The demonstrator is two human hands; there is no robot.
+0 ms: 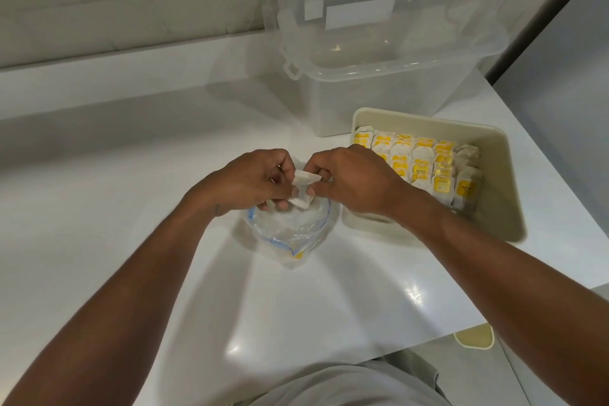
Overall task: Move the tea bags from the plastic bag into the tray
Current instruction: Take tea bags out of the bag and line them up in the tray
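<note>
A clear plastic bag with a blue zip edge stands open on the white counter, just left of the cream tray. Above the bag's mouth, my left hand and my right hand meet, and both pinch a small stack of white tea bags between fingers and thumbs. The tray holds several rows of upright tea bags with yellow tags; its near left corner shows bare floor. Any tea bags left inside the plastic bag are hard to make out.
A large clear plastic storage box with its lid raised stands behind the tray. The counter's edge runs close on the right and near side, with a yellow mat on the floor below. A wall backs the counter.
</note>
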